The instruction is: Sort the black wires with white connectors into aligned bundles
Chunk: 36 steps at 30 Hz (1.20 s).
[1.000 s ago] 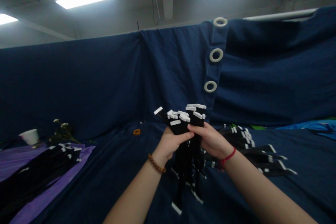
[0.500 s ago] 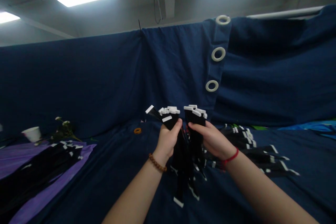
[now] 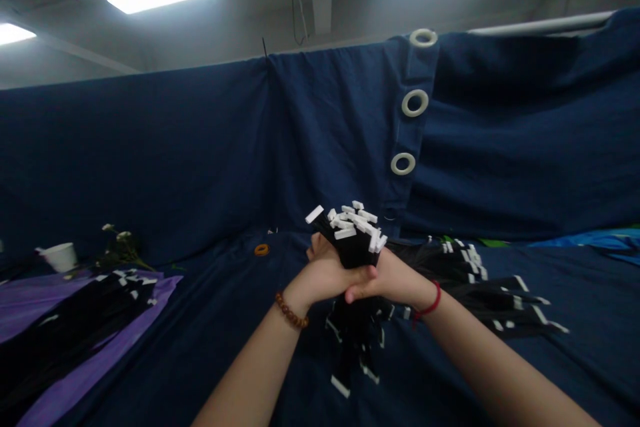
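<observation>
1. My left hand (image 3: 327, 273) and right hand (image 3: 387, 280) are pressed together, both wrapped tight around one bundle of black strips (image 3: 353, 247).
2. The bundle stands upright between my palms, held above the blue cloth (image 3: 225, 320); its white tips fan out above my fingers and its lower ends dangle below.
3. My fingers hide the bundle's middle.
4. More strips (image 3: 475, 280) lie just right of my right hand, dim and hard to count.
</observation>
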Each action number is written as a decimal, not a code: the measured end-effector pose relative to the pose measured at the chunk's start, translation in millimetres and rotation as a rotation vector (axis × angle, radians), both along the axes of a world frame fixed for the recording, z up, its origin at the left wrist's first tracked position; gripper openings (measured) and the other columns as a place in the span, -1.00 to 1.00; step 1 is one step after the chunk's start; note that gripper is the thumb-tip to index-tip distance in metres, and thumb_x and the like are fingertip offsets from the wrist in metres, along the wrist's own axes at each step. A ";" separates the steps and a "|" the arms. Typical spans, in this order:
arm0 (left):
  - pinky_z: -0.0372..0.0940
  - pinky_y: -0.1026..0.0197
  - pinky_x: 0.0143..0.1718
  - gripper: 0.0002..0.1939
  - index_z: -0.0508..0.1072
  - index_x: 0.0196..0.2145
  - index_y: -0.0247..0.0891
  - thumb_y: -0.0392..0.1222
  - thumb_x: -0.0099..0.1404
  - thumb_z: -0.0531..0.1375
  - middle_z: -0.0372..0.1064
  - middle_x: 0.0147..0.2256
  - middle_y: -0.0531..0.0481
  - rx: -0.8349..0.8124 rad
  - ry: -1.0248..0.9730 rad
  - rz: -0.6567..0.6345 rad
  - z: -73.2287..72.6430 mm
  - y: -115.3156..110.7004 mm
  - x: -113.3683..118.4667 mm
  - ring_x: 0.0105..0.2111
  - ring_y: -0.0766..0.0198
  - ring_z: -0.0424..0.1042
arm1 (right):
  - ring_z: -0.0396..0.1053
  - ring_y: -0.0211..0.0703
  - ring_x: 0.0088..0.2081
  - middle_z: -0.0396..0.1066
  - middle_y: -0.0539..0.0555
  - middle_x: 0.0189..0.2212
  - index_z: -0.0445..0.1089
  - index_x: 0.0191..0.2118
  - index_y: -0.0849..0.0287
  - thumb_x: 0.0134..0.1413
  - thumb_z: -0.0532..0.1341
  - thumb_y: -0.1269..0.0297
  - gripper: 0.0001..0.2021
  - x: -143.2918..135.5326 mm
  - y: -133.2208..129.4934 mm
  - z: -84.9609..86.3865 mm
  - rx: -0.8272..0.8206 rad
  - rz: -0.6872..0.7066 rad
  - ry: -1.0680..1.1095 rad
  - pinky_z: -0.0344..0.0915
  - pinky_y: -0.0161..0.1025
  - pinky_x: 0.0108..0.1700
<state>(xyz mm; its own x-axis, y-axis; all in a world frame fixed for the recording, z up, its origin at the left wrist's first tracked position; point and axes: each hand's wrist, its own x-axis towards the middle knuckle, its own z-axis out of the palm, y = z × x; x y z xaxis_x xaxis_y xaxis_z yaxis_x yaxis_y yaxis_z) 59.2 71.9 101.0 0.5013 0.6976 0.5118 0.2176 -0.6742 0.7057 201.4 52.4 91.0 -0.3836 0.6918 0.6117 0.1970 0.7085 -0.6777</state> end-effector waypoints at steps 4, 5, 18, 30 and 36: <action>-0.25 -0.15 0.19 -0.35 0.22 0.11 -0.22 0.19 0.16 0.04 0.11 0.11 -0.16 0.188 0.300 -0.002 11.1 -10.4 -10.2 0.18 -0.06 -0.11 | 0.19 0.01 0.06 0.28 0.14 -0.02 0.27 0.03 0.19 -0.37 0.38 0.35 -0.33 -7.3 0.4 -2.3 0.076 -0.081 0.120 -0.05 0.00 0.19; -0.19 -0.18 0.16 -0.36 0.21 0.12 -0.23 0.20 0.19 -0.03 0.11 0.11 -0.19 0.227 0.376 0.035 13.3 -12.5 -13.6 0.16 -0.08 -0.07 | 0.20 0.00 0.04 0.31 0.13 -0.06 0.29 0.01 0.19 -0.32 0.36 0.36 -0.38 -8.6 0.0 -2.6 0.080 -0.100 0.171 -0.03 -0.01 0.18; -0.15 0.10 0.22 -0.50 0.04 0.17 -0.25 -0.14 0.29 0.01 -0.01 0.19 -0.04 0.695 0.133 0.126 34.2 -38.2 -20.0 0.21 0.24 -0.10 | 0.22 -0.02 0.05 0.29 0.13 -0.02 0.20 0.04 0.21 -0.24 0.32 0.40 -0.39 -10.4 0.0 -10.0 -0.042 -0.144 0.309 0.11 -0.06 0.11; -0.11 -0.03 0.19 -0.48 0.08 0.12 -0.34 -0.15 0.23 0.06 -0.09 0.21 -0.19 0.869 -0.022 0.245 24.9 -33.5 -12.6 0.22 0.08 -0.12 | 0.22 -0.02 0.04 0.33 0.08 -0.06 0.20 0.07 0.14 -0.26 0.29 0.49 -0.35 -13.1 -4.7 -4.0 0.048 -0.047 0.213 0.02 -0.04 0.16; -0.04 0.07 0.16 -0.58 0.24 0.03 -0.27 -0.12 0.23 0.06 0.20 0.08 -0.09 0.826 0.145 0.141 29.5 -38.4 -13.4 0.14 0.16 0.09 | 0.25 -0.01 0.00 0.31 0.11 -0.05 0.23 0.03 0.17 -0.34 0.30 0.49 -0.35 -15.8 -7.2 -7.0 0.010 0.021 0.142 0.15 -0.11 0.08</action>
